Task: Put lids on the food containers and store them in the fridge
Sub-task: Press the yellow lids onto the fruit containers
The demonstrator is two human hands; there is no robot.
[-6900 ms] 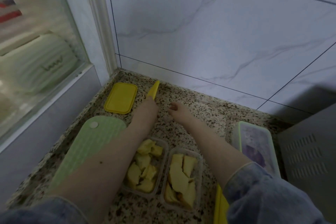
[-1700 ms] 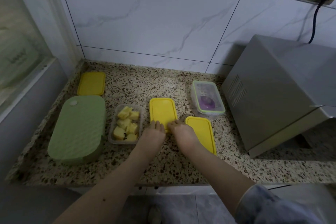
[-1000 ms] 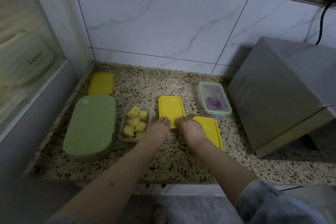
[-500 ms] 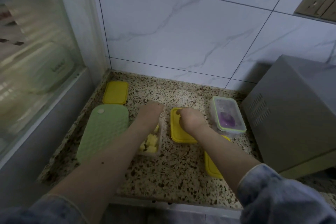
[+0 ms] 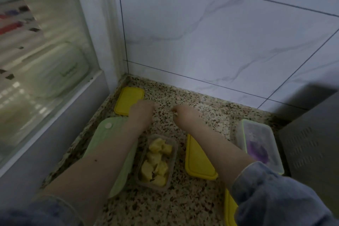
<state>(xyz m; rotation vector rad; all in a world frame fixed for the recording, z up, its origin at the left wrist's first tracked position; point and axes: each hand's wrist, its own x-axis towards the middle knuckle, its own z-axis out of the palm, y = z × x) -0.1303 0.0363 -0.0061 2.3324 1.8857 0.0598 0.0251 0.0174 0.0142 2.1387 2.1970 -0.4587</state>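
An open clear container of yellow food chunks (image 5: 156, 161) stands on the speckled counter between my forearms. Right of it stands a container closed with a yellow lid (image 5: 198, 159). A loose yellow lid (image 5: 126, 100) lies at the back left corner. My left hand (image 5: 142, 113) reaches over that lid's near right corner, fingers bent down; a grip is not visible. My right hand (image 5: 185, 115) hovers over bare counter with fingers curled, holding nothing. Another yellow lid (image 5: 229, 207) shows at the bottom edge, partly under my right sleeve.
A large green-lidded box (image 5: 108, 139) sits at the left, partly under my left arm. A clear container with a green rim and purple food (image 5: 256, 145) stands at the right beside a grey microwave (image 5: 311, 143). A glass-fronted cabinet (image 5: 45, 60) borders the left; tiled wall behind.
Both hands have left the yellow-lidded container and moved toward the back of the counter, the left one reaching the loose lid in the corner. The view has tilted closer and leftward.
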